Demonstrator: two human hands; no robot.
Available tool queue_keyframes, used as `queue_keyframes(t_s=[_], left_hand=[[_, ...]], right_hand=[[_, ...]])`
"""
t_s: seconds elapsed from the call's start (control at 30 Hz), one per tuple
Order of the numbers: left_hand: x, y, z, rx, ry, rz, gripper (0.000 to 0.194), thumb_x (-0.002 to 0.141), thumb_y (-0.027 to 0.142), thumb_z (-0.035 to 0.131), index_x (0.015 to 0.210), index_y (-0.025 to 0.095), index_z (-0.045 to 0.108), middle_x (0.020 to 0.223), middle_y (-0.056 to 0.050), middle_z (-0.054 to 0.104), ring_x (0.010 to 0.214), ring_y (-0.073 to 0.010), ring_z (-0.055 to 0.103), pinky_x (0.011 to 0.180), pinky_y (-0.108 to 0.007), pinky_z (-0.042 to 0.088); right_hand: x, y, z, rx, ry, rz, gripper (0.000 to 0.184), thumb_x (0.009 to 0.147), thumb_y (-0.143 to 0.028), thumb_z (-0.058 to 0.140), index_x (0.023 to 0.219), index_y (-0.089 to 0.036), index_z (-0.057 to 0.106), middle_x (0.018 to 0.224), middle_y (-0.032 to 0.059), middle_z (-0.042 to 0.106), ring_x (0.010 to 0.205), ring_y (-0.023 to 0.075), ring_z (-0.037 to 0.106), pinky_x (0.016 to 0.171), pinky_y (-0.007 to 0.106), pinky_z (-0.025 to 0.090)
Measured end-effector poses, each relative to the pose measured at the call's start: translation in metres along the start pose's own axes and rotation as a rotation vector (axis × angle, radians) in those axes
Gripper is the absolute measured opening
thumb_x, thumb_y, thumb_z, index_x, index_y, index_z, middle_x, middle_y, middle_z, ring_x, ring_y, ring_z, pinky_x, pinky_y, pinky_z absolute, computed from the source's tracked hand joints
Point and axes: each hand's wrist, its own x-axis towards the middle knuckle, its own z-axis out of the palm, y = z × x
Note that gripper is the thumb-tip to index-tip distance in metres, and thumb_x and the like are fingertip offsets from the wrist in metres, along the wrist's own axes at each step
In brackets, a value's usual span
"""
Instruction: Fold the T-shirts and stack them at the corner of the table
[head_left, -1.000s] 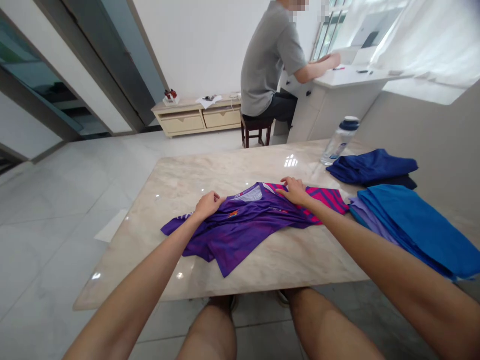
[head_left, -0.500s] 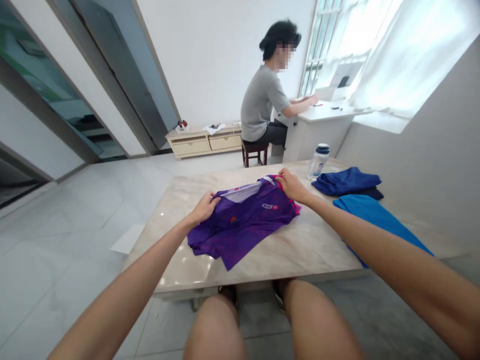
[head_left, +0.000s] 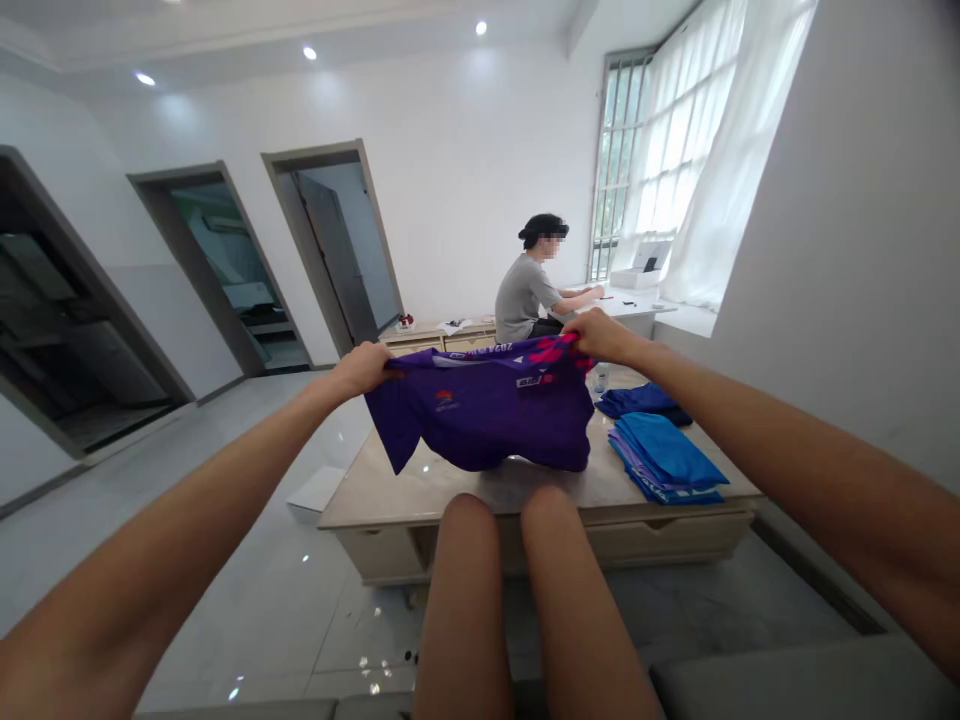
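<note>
Purple jersey (head_left: 480, 405) between left hand (head_left: 364, 368) and right hand (head_left: 600, 335)

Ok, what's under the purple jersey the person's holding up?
The pale marble tabletop lies below the purple jersey, which the left hand and right hand hold up; the part beneath it is covered, hiding anything there.
</note>
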Motion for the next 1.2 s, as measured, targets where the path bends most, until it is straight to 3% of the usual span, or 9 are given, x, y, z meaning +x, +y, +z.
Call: queue_keyframes(t_s=[0.1,0.2,0.37,0.57,0.7,0.83,0.97,1.1,1.2], left_hand=[[-0.031,0.002,-0.001,0.051,0.026,-0.118,0.018,0.067,0.027,0.072,0.082,0.025,0.083,0.084,-0.008,0.082,0.094,-0.0320,0.078,0.081,-0.033,0.057],[-0.057,0.008,0.000,-0.189,0.166,-0.141,0.034,0.067,0.022,0.064,0.095,0.023,0.082,0.095,-0.008,0.084,0.097,-0.0299,0.077,0.084,-0.034,0.059],[-0.085,0.013,0.007,-0.536,0.300,-0.215,0.029,0.075,0.030,0.059,0.098,0.021,0.075,0.090,-0.004,0.079,0.078,-0.0205,0.070,0.072,-0.030,0.057],[-0.119,-0.010,0.051,-0.283,0.361,-0.212,0.018,0.085,0.029,0.055,0.089,0.023,0.072,0.081,0.001,0.074,0.077,-0.0197,0.063,0.074,-0.030,0.051],[-0.121,-0.044,0.107,-0.158,0.219,-0.262,0.021,0.090,0.033,0.052,0.086,0.025,0.071,0.075,-0.002,0.073,0.072,-0.0222,0.064,0.074,-0.033,0.048],[-0.064,-0.071,0.168,-0.018,0.019,-0.376,0.031,0.102,0.040,0.048,0.102,0.025,0.075,0.098,-0.012,0.081,0.093,-0.0311,0.073,0.080,-0.036,0.051],[-0.029,-0.061,0.250,0.120,-0.109,-0.437,0.044,0.102,0.028,0.051,0.140,0.013,0.066,0.135,-0.024,0.073,0.125,-0.0394,0.068,0.100,-0.047,0.054],[-0.082,-0.029,0.356,0.052,-0.219,-0.209,0.056,0.110,0.033,0.039,0.159,0.010,0.054,0.165,-0.022,0.055,0.153,-0.0344,0.052,0.129,-0.051,0.038],[-0.129,-0.017,0.411,-0.010,-0.365,-0.179,0.062,0.112,0.045,0.036,0.167,0.018,0.048,0.176,-0.015,0.042,0.164,-0.0341,0.037,0.136,-0.057,0.026]], right_hand=[[-0.033,-0.002,-0.002,-0.046,0.166,0.092,0.019,0.076,-0.023,0.068,0.081,-0.017,0.086,0.077,0.0069,0.079,0.083,0.0268,0.072,0.084,0.036,0.054],[-0.056,-0.002,-0.006,-0.014,0.355,0.126,0.029,0.077,-0.026,0.069,0.096,-0.016,0.089,0.092,0.0072,0.083,0.093,0.0285,0.075,0.091,0.037,0.056],[-0.077,-0.002,-0.005,0.104,0.527,0.189,0.030,0.084,-0.032,0.068,0.103,-0.016,0.085,0.102,0.0098,0.083,0.094,0.0294,0.073,0.090,0.040,0.058],[-0.115,0.017,0.049,0.022,0.564,0.259,0.026,0.087,-0.028,0.054,0.091,-0.017,0.077,0.084,0.0098,0.078,0.077,0.0274,0.068,0.073,0.036,0.051],[-0.126,0.052,0.113,-0.098,0.337,0.327,0.028,0.097,-0.032,0.048,0.093,-0.021,0.074,0.083,0.0102,0.075,0.079,0.0290,0.070,0.073,0.036,0.048],[-0.075,0.085,0.176,-0.221,0.073,0.523,0.037,0.107,-0.035,0.044,0.111,-0.019,0.077,0.099,0.0170,0.079,0.091,0.0332,0.074,0.078,0.039,0.051],[-0.043,0.090,0.246,-0.336,-0.030,0.642,0.043,0.103,-0.022,0.050,0.140,-0.008,0.068,0.131,0.0281,0.073,0.123,0.0401,0.068,0.096,0.047,0.055],[-0.094,0.078,0.340,-0.258,-0.191,0.414,0.049,0.108,-0.025,0.043,0.151,-0.010,0.063,0.157,0.0241,0.061,0.147,0.0360,0.056,0.121,0.049,0.045],[-0.146,0.074,0.395,-0.220,-0.303,0.391,0.058,0.111,-0.039,0.042,0.162,-0.013,0.055,0.173,0.0190,0.045,0.162,0.0351,0.040,0.132,0.053,0.032]])
